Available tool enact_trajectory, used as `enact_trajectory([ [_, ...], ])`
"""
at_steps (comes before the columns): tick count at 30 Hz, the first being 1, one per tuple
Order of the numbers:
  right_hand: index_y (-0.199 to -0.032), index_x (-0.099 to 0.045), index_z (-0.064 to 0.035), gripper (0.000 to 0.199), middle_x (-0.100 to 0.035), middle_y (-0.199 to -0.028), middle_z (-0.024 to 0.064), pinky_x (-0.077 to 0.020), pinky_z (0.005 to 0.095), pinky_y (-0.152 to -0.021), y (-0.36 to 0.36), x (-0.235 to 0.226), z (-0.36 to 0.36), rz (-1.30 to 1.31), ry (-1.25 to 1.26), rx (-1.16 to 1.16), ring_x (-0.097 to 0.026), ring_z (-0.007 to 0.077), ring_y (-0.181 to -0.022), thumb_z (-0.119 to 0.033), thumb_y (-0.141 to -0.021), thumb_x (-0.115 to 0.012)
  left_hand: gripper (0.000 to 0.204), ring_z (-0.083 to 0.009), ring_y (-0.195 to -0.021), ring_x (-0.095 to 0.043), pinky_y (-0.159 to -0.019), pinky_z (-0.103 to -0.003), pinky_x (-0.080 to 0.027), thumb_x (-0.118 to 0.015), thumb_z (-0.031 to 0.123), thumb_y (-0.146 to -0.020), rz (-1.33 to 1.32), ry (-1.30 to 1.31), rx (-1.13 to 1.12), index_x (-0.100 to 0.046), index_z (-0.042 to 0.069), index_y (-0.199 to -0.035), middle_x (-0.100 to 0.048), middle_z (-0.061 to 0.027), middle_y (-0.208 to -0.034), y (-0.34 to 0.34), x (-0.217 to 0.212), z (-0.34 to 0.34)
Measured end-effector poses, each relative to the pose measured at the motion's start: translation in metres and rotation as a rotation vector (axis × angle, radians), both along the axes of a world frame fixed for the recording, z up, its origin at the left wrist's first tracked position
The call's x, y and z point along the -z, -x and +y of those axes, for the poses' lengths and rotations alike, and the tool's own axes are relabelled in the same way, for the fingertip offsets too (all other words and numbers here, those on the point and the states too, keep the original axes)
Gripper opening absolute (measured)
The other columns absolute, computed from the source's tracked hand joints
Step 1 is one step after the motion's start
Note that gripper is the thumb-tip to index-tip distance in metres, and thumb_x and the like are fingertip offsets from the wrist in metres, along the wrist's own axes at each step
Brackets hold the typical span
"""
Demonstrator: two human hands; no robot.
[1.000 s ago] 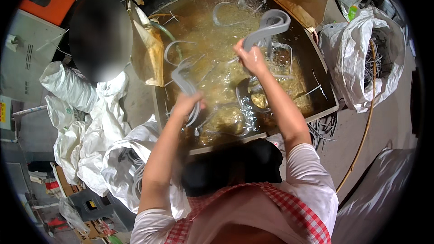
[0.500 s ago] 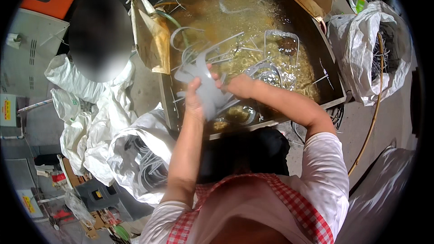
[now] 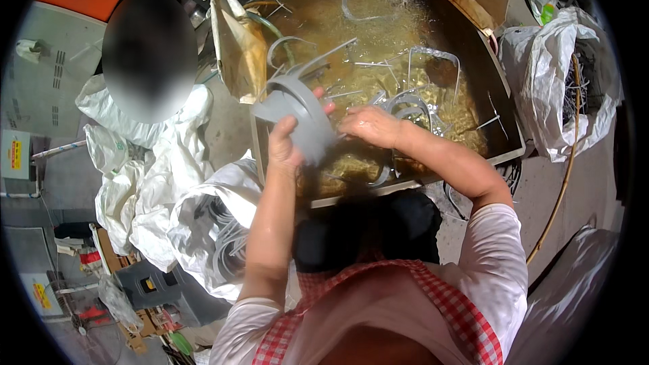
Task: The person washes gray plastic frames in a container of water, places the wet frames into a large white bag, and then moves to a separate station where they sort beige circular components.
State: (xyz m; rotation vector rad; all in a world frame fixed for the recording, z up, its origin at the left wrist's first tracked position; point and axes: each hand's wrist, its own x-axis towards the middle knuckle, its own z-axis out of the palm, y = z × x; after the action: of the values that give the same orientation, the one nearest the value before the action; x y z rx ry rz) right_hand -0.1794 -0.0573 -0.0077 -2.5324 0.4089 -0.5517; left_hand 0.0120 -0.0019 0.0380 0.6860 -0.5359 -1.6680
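A bundle of grey curved plastic strips (image 3: 299, 105) is in my left hand (image 3: 286, 140), thumb on the near side and fingertips showing past the far side. The lower end of the bundle is smeared by motion. Just right of it, my right hand (image 3: 370, 126) has its fingers bent and drawn together; whatever may be between them is hidden. Both hands are above a metal tank of shallow, yellowish water (image 3: 375, 40). More grey curved strips (image 3: 411, 103) lie in the water beyond my right hand, along with thin straight pieces (image 3: 375, 65).
The tank's near rim (image 3: 419, 183) runs in front of my legs. At left, an open white sack (image 3: 186, 220) holds grey strips; another white sack (image 3: 534, 101) stands at right beside a long thin stick (image 3: 572, 142). Stained sheets (image 3: 236, 54) hang at the tank's edge.
The bundle in my left hand has turned, and its strips look closer together. My right hand stays beside it. The whole view has shifted slightly.
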Motion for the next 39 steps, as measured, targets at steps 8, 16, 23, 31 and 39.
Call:
enact_trajectory([
  [8, -0.104, -0.062, -0.0121, 0.033, -0.063, -0.089, 0.0094, -0.0459, 0.0376, -0.076, 0.005, -0.036, -0.005, 0.131, -0.009, -0.006, -0.058, 0.0274, -0.088, -0.023, -0.072, -0.063, 0.074, -0.0313, -0.089, -0.059, -0.075, -0.042, -0.05, -0.073, 0.031, -0.065, 0.042, 0.017, 0.039, -0.04, 0.007, -0.128, -0.058, -0.0145, -0.108, -0.022, 0.019, 0.007],
  [16, -0.124, -0.048, -0.0124, 0.046, -0.059, -0.114, 0.0076, -0.04, 0.0428, -0.087, -0.036, -0.035, -0.061, -0.492, 0.46, 0.277, -0.057, 0.0278, -0.097, -0.016, -0.078, -0.057, 0.071, -0.0338, -0.073, -0.063, -0.065, -0.041, -0.054, -0.073, 0.021, -0.061, -0.003, -0.077, 0.298, -0.043, -0.002, -0.12, -0.059, -0.0222, -0.097, -0.005, 0.002, 0.003],
  [23, -0.123, -0.048, -0.0116, 0.048, -0.055, -0.118, 0.0138, -0.037, 0.0429, -0.093, -0.044, -0.037, -0.052, -0.349, 0.303, 0.344, -0.052, 0.03, -0.108, -0.008, -0.076, -0.055, 0.074, -0.0326, -0.083, -0.062, -0.072, -0.043, -0.055, -0.072, 0.021, -0.056, -0.16, -0.09, 0.263, -0.044, -0.003, -0.12, -0.059, -0.0205, -0.1, 0.001, -0.016, 0.004],
  [31, -0.13, -0.043, -0.0141, 0.083, -0.056, -0.114, 0.0116, -0.0335, 0.0429, -0.094, -0.031, -0.037, -0.054, -0.265, 0.213, 0.177, -0.047, 0.0301, -0.114, -0.019, -0.053, -0.073, 0.083, -0.024, -0.069, -0.059, -0.057, -0.029, -0.047, -0.074, 0.027, -0.054, -0.277, 0.037, 0.462, -0.04, -0.001, -0.124, -0.06, -0.0157, -0.081, 0.004, -0.018, 0.013],
  [39, -0.113, -0.054, -0.0094, 0.051, -0.061, -0.104, 0.014, -0.0452, 0.0365, -0.081, -0.038, -0.035, -0.06, -0.126, -0.18, 0.091, -0.058, 0.0315, -0.098, -0.019, -0.064, -0.066, 0.085, -0.0287, -0.08, -0.06, -0.068, -0.037, -0.052, -0.077, 0.038, -0.058, 0.022, -0.02, 0.561, -0.042, -0.004, -0.123, -0.059, -0.0202, -0.094, 0.002, -0.019, 0.014],
])
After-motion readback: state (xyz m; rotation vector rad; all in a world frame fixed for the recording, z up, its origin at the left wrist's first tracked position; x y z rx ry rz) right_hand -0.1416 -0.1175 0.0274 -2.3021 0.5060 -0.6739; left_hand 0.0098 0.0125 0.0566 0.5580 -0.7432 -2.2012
